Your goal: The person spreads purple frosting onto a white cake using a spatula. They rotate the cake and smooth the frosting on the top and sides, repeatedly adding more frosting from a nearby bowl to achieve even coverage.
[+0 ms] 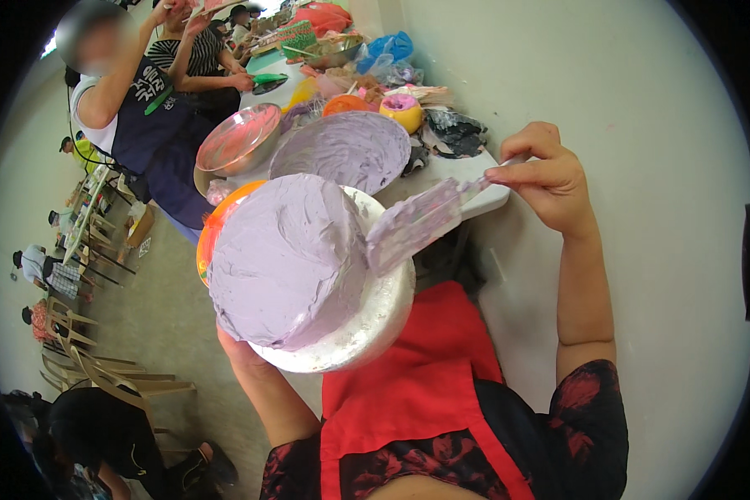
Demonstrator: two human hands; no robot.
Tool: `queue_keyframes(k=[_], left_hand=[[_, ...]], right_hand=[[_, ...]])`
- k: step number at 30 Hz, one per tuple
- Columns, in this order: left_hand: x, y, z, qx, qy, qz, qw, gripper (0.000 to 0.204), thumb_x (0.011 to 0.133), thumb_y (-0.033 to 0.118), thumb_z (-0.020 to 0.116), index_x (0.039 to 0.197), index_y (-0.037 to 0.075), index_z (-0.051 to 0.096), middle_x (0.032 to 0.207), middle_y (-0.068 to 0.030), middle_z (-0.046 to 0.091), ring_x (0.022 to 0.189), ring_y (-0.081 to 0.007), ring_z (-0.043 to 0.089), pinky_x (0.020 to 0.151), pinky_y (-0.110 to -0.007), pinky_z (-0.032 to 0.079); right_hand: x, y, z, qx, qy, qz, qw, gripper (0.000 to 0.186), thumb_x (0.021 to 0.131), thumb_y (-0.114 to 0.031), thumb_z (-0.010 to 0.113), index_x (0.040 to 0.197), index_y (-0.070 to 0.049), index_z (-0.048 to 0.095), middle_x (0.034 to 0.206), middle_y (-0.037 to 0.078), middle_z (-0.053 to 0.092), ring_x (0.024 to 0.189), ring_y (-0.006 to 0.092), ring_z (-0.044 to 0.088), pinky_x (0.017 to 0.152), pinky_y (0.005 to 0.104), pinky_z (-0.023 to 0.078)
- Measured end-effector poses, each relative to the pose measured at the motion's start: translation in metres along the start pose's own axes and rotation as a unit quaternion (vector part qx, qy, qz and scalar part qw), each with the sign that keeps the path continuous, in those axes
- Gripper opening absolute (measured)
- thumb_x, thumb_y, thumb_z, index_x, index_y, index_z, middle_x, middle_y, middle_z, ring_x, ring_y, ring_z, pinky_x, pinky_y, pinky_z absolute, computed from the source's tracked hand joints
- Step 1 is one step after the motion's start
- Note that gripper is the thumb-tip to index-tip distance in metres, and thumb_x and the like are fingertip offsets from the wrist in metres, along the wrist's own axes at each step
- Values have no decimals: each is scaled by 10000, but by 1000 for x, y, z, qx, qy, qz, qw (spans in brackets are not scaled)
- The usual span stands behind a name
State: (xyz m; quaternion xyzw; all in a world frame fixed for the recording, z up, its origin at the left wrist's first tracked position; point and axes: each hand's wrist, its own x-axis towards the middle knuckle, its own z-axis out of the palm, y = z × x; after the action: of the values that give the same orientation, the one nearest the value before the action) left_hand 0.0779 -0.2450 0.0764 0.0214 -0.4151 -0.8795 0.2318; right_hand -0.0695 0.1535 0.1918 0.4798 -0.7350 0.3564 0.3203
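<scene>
A round cake [287, 258] covered in lavender frosting sits on a silver cake board [375, 312], tilted in front of me. My left hand [240, 348] supports the board from below at its near left edge; most of its fingers are hidden underneath. Raised to the right, my right hand [550, 177] pinches the handle of a spatula [417, 227] between thumb and fingers. Lavender frosting coats the spatula's wide blade, whose tip lies against the right side of the cake. Just beyond the cake is a large bowl [342, 150] smeared with the same frosting.
A metal bowl of pink frosting [240, 137] stands left of the lavender bowl. Plastic bags [383, 52], a yellow-and-pink round container [402, 108] and black plastic [454, 133] crowd the table. A co-worker in a dark apron [154, 108] stands close on the left. A wall runs along the right.
</scene>
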Motion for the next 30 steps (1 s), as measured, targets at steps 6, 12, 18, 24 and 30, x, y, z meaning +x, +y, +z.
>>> queue_keyframes(k=[6, 12, 18, 24, 30], left_hand=[[4, -3, -15, -6, -35, -7, 999, 596, 905, 344, 467, 1355, -44, 423, 1331, -197, 514, 1183, -315, 540, 990, -435, 454], [0, 4, -16, 61, -64, -25, 996, 639, 867, 360, 516, 1346, -55, 429, 1326, -194, 524, 1203, -311, 526, 1000, -439, 443], [-2, 7, -29, -50, -163, -58, 984, 685, 810, 324, 580, 1346, -70, 419, 1333, -188, 523, 1208, -320, 523, 1018, -432, 424], [-7, 12, -14, 49, -114, -61, 990, 762, 775, 307, 612, 1386, -67, 350, 1372, -181, 483, 1237, -316, 495, 1036, -422, 401], [-9, 13, -6, 71, -113, -64, 989, 794, 774, 310, 618, 1408, -56, 311, 1405, -179, 444, 1263, -308, 471, 1045, -419, 389]], right_hand=[[1, -5, 1, 66, 36, 38, 996, 265, 711, 33, 698, 917, -123, 758, 848, -1, 602, 823, 148, 524, 797, 281, 379], [11, -25, 2, 31, 45, 84, 995, 252, 759, 3, 677, 956, -136, 750, 821, 12, 614, 783, 153, 550, 783, 282, 384], [4, -49, -9, -86, 34, 122, 988, 235, 798, -31, 647, 978, -146, 745, 805, 12, 608, 765, 153, 543, 790, 288, 352], [0, -57, -8, -131, 20, 129, 983, 248, 799, -30, 643, 984, -161, 745, 811, 18, 600, 790, 157, 542, 793, 301, 342], [-6, -61, -5, -170, 12, 103, 980, 335, 727, 5, 653, 990, -181, 745, 825, 25, 594, 785, 174, 553, 795, 309, 349]])
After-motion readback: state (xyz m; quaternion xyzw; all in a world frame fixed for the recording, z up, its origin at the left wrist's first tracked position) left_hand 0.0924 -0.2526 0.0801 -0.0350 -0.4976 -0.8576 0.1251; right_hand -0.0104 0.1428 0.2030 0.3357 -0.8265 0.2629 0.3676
